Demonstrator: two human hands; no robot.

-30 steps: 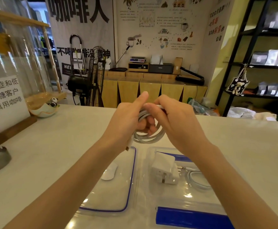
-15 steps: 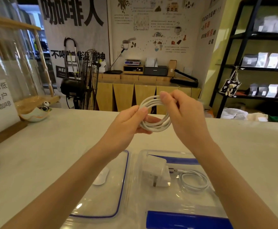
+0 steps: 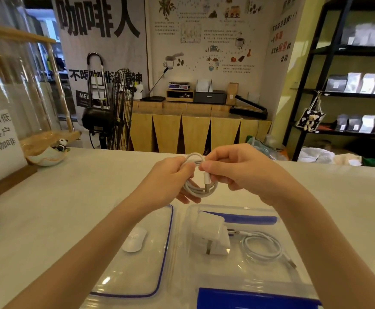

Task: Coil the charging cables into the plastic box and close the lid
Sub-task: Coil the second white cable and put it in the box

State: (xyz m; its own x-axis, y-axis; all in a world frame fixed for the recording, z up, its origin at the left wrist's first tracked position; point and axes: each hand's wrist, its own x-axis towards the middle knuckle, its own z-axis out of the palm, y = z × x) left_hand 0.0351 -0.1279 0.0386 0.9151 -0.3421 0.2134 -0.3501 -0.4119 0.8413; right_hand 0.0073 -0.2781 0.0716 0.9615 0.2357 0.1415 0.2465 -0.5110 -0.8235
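1. The step in hand is the coiling of a white charging cable. Both hands hold it in the air above the counter, just beyond the far edge of the plastic box.
2. The left hand is closed around the left side of the loops, with its fingers passing under the coil.
3. The right hand pinches the top of the bundle between thumb and forefinger, and a loose connector end hangs down across the loops just beneath that pinch.
4. The cable looks almost fully wound, so I judge the winding nearly done, with only the free end left to tuck in.
5. The next move probably calls for keeping the loops gathered so they do not spring apart, then lowering the bundle into the free space of the box.
6. The box is clear with blue trim and stands open on the counter, close to the person.
7. Inside it lie a white charger plug on the left and a second coiled cable on the right, just beside each other.
8. The clear lid lies flat on the counter to the left of the box, so the closing is not yet done.
9. A small white oval object sits on the lid; what it is I cannot tell.
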